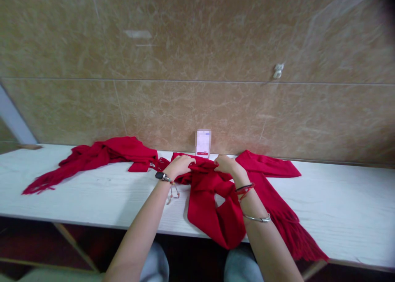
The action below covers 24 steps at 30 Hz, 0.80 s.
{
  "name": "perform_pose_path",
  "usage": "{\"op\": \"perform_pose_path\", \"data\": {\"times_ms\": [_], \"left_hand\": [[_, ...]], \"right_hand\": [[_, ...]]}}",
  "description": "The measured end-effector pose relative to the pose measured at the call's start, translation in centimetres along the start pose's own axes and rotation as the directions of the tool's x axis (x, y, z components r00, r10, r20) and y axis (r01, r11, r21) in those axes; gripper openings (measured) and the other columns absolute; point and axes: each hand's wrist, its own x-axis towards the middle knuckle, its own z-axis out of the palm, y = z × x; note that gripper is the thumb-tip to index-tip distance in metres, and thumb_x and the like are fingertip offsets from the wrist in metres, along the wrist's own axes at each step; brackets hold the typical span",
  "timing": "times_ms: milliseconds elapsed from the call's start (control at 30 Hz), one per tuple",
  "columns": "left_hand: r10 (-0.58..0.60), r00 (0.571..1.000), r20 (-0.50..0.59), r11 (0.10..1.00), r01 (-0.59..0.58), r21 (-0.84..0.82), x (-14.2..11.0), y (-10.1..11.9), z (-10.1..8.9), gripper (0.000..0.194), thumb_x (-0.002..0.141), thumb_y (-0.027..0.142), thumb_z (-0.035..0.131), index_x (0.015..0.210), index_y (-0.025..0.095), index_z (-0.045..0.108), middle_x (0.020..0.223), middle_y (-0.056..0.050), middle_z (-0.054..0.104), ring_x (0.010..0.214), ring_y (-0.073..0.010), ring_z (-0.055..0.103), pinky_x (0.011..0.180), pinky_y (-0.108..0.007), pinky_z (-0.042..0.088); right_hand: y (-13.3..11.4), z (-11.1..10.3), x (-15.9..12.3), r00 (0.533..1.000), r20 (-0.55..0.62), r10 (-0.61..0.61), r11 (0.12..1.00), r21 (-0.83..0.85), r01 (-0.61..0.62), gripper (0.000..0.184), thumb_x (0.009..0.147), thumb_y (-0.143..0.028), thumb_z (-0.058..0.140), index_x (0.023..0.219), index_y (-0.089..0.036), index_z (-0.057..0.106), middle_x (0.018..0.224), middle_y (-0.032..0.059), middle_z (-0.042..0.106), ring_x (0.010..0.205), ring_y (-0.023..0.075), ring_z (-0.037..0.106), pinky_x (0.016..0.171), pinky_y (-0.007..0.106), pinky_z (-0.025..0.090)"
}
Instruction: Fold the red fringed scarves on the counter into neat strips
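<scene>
A red scarf lies bunched on the white table, with one loop drooping over the front edge. My left hand is closed on the scarf's gathered upper part. Opposite it, my right hand grips the same bunched cloth, a short gap apart from the left. Fringe spreads out beyond my right forearm toward the front edge. A second stretch of red scarf with a fringed end rests to the left; whether it is a separate piece I cannot tell. My fingertips are partly hidden by the cloth and the hands.
Against the tiled wall a phone with a lit screen leans upright, just behind my hands. The white table is narrow, its front edge close to my knees. A small white hook is fixed to the wall at upper right.
</scene>
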Motion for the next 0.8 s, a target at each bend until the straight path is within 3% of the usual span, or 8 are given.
{"op": "perform_pose_path", "data": {"times_ms": [133, 233, 333, 433, 500, 600, 700, 800], "left_hand": [[-0.093, 0.955, -0.280, 0.991, 0.061, -0.120, 0.0, -0.8, -1.2, 0.034, 0.071, 0.001, 0.044, 0.091, 0.019, 0.064, 0.095, -0.004, 0.066, 0.092, -0.0173, 0.059, 0.086, -0.026, 0.042], [-0.200, 0.833, -0.515, 0.953, 0.043, -0.300, -0.3, -0.6, -3.2, 0.033, 0.074, 0.002, 0.042, 0.094, 0.017, 0.063, 0.096, -0.003, 0.066, 0.092, -0.0160, 0.059, 0.085, -0.024, 0.042], [-0.337, 0.680, -0.651, 0.922, 0.097, -0.376, -0.4, 0.0, -4.4, 0.031, 0.079, 0.004, 0.041, 0.096, 0.019, 0.062, 0.094, -0.002, 0.067, 0.087, -0.0158, 0.060, 0.080, -0.025, 0.044], [-0.445, 0.593, -0.671, 0.893, 0.236, -0.383, -0.7, -0.1, -4.4, 0.026, 0.084, 0.009, 0.041, 0.096, 0.018, 0.062, 0.088, -0.003, 0.067, 0.080, -0.0163, 0.062, 0.074, -0.025, 0.045], [-0.476, 0.622, -0.622, 0.879, 0.319, -0.354, -1.0, -0.8, -4.1, 0.025, 0.085, 0.010, 0.041, 0.096, 0.017, 0.061, 0.085, -0.004, 0.067, 0.076, -0.0162, 0.062, 0.071, -0.025, 0.045], [-0.411, 0.757, -0.507, 0.911, 0.342, -0.228, -1.5, -1.8, -3.8, 0.022, 0.082, 0.009, 0.045, 0.095, 0.015, 0.062, 0.087, -0.007, 0.066, 0.077, -0.0168, 0.061, 0.071, -0.026, 0.045], [-0.144, 0.929, -0.341, 0.986, 0.105, -0.129, -1.4, -1.3, -3.6, 0.019, 0.079, 0.010, 0.051, 0.091, 0.016, 0.064, 0.090, -0.005, 0.065, 0.081, -0.0160, 0.060, 0.077, -0.025, 0.044], [0.158, 0.965, -0.211, 0.972, -0.189, -0.136, -0.6, 0.9, -2.8, 0.018, 0.080, 0.014, 0.053, 0.094, 0.018, 0.064, 0.096, -0.003, 0.064, 0.089, -0.0145, 0.058, 0.084, -0.023, 0.042]], "right_hand": [[1.7, -0.8, 0.1, 0.935, -0.343, 0.090, 0.992, 0.117, -0.052, 0.018, 0.081, -0.025, 0.050, 0.089, -0.015, 0.063, 0.099, 0.0130, 0.060, 0.094, 0.0226, 0.055, 0.076, 0.032, 0.041], [2.5, -1.6, -0.1, 0.738, -0.638, 0.220, 0.963, 0.261, -0.062, 0.018, 0.084, -0.028, 0.045, 0.084, -0.016, 0.058, 0.093, 0.0112, 0.057, 0.089, 0.0218, 0.052, 0.076, 0.033, 0.040], [2.3, -1.8, -0.3, 0.600, -0.750, 0.279, 0.942, 0.334, -0.020, 0.015, 0.083, -0.026, 0.043, 0.082, -0.017, 0.055, 0.092, 0.0102, 0.055, 0.088, 0.0221, 0.050, 0.077, 0.034, 0.038], [2.5, -1.4, -0.4, 0.629, -0.709, 0.319, 0.930, 0.363, -0.063, 0.016, 0.083, -0.025, 0.043, 0.086, -0.017, 0.056, 0.095, 0.0112, 0.055, 0.090, 0.0227, 0.050, 0.078, 0.036, 0.039], [3.0, -1.0, -0.4, 0.729, -0.602, 0.326, 0.928, 0.349, -0.127, 0.017, 0.082, -0.023, 0.045, 0.091, -0.016, 0.058, 0.098, 0.0123, 0.055, 0.092, 0.0236, 0.052, 0.078, 0.037, 0.040], [3.5, -0.7, -0.6, 0.891, -0.434, 0.132, 0.964, 0.265, -0.013, 0.024, 0.077, -0.021, 0.055, 0.100, -0.016, 0.060, 0.102, 0.0118, 0.057, 0.098, 0.0231, 0.052, 0.081, 0.036, 0.042], [2.8, -0.9, -0.8, 0.918, -0.317, -0.237, 0.935, 0.182, 0.305, 0.029, 0.074, -0.022, 0.062, 0.102, -0.019, 0.062, 0.107, 0.0084, 0.058, 0.104, 0.0198, 0.051, 0.088, 0.032, 0.040], [1.7, -1.1, -0.8, 0.941, -0.140, -0.307, 0.943, 0.093, 0.321, 0.027, 0.070, -0.022, 0.066, 0.097, -0.021, 0.066, 0.107, 0.0071, 0.060, 0.101, 0.0198, 0.053, 0.087, 0.030, 0.042]]}}
